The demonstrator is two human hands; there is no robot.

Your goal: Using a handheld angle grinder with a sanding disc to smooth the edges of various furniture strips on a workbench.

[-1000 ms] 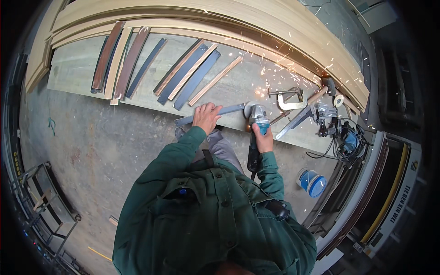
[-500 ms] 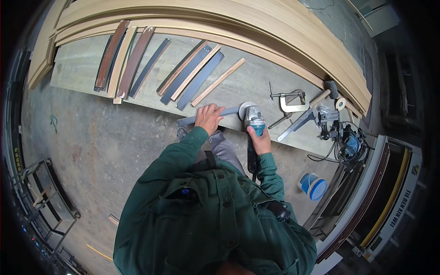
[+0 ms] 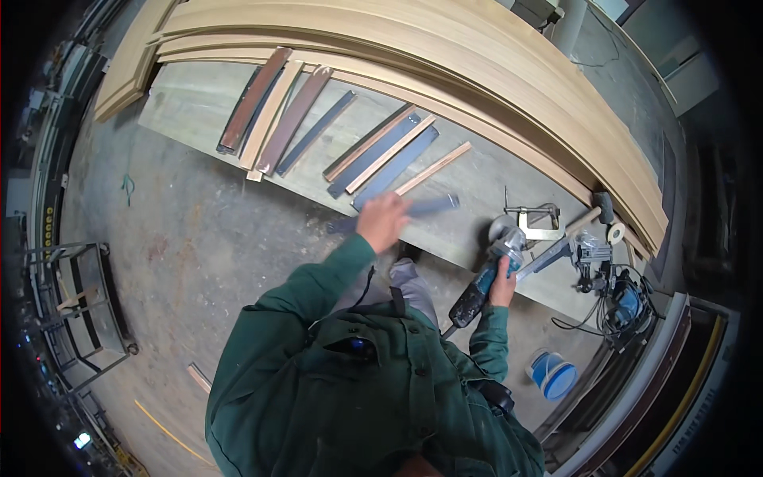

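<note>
My left hand (image 3: pixel 384 222), smeared by motion, is closed on a narrow grey strip (image 3: pixel 435 204) at the near edge of the workbench (image 3: pixel 306 199). The strip sticks out on both sides of the hand and is blurred as well. In my right hand (image 3: pixel 503 285) is a teal and black angle grinder (image 3: pixel 475 292), gripped around its body. The grinder's round disc (image 3: pixel 501 227) lies over the bench near the G-clamp (image 3: pixel 544 221), apart from the strip. Just beyond my left hand lie several grey-faced strips (image 3: pixel 397 167) and a thin bare wood strip (image 3: pixel 434 168).
Long pale wood boards (image 3: pixel 381 32) line the bench's far side. Right of the grinder are a mallet (image 3: pixel 606 208), a tape roll (image 3: pixel 615 233) and a blue power tool with coiled cable (image 3: pixel 628 306). A blue-lidded bucket (image 3: pixel 554 376) stands on the floor, a metal cart (image 3: pixel 87 318) at left.
The grinder has moved right, its disc off the strip. My left hand has lifted the strip a little and shifted it. The whole view has turned slightly left.
</note>
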